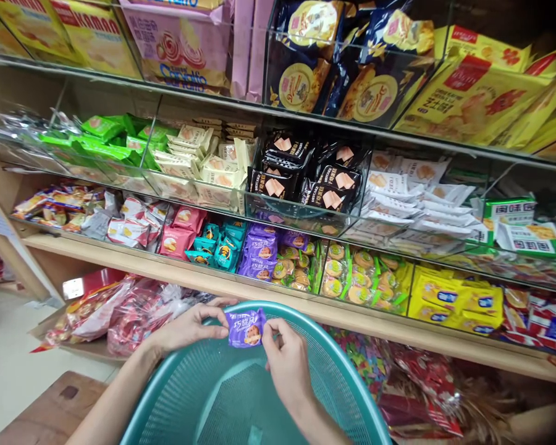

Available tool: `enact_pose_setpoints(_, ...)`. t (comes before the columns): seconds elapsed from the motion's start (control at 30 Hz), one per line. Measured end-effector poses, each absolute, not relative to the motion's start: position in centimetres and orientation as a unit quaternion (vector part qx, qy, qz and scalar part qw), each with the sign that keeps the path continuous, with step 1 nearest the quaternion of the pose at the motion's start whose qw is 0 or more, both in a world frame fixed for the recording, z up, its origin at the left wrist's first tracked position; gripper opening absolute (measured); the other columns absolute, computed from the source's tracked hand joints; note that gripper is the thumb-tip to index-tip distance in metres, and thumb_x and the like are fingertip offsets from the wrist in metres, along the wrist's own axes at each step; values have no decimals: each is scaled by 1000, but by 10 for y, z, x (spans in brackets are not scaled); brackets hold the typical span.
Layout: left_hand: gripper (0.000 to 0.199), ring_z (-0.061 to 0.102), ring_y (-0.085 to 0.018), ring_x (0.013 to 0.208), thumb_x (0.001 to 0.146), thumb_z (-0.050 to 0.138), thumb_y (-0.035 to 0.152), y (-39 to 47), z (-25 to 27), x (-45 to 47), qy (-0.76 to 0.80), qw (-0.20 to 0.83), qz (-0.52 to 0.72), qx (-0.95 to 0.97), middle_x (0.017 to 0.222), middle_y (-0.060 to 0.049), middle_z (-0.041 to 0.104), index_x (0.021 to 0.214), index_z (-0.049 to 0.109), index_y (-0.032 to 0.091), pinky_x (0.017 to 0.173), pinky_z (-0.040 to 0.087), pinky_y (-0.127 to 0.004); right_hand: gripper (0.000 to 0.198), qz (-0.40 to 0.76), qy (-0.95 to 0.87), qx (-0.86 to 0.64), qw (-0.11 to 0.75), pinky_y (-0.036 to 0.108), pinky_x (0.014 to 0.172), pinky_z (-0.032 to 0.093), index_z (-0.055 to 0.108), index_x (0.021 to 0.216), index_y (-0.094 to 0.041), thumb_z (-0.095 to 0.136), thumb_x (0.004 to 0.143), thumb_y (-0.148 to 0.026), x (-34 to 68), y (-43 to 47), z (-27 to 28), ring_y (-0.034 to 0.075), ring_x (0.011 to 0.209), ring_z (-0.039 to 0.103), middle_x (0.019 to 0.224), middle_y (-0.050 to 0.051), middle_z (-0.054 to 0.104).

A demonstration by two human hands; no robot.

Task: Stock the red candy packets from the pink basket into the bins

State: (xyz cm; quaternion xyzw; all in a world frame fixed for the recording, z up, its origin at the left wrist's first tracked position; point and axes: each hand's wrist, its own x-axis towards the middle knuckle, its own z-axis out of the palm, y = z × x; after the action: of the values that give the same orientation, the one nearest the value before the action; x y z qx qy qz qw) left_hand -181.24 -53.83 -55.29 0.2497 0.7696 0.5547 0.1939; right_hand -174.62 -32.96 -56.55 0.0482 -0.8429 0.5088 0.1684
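A small purple cookie packet (244, 328) is stretched between my two hands over the teal plastic basket (352, 377). My left hand (199, 327) pinches the packet's left edge between thumb and fingers. At its right edge, my right hand (285, 349) has thumb and forefinger closed on it, the other fingers curled. Beneath the hands, the mesh floor and walls of the basket show. Similar purple packets (259, 252) are stacked in a shelf compartment just beyond.
Glass-fronted shelves hold teal packets (227, 250), black cake packets (331, 185), white packets (403, 191) and yellow packets (454, 303). A wooden shelf edge (380, 318) runs behind the basket. Red bags (139, 315) lie below at left, near a brown wooden surface (46, 411).
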Motion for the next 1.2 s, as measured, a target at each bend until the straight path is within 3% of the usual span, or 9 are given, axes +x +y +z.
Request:
enact_pose_setpoints(0.47,19,25,-24,131,70,67,36,-539,-554,-1814,773,193,543,267,142,2,31,78,67,19,109,15,-35,26,566,-814,18,130,18,36,34,54,70,-18,41,85,-35,-1748,-331,-569,7,35,44,55,-4,51)
enact_pose_setpoints(0.63,18,28,-22,129,70,68,36,-540,-556,-1816,772,187,541,276,141,2,32,75,65,19,108,21,-34,25,554,-820,20,140,17,37,34,54,69,-18,42,85,-34,-1749,-332,-571,7,35,45,53,-5,50)
enact_pose_setpoints(0.97,22,29,-24,128,68,68,41,-538,-554,-1814,777,184,542,263,137,1,38,71,63,19,107,20,-36,24,520,-839,46,155,18,43,34,54,70,-18,41,86,-32,-1748,-329,-572,7,39,46,55,-4,53)
enact_pose_setpoints(1.2,20,38,-21,120,71,66,37,-540,-556,-1813,754,212,561,268,131,1,41,70,61,17,98,33,-32,25,530,-836,29,140,18,42,34,53,67,-18,42,85,-32,-1747,-327,-571,8,37,48,51,-5,50)
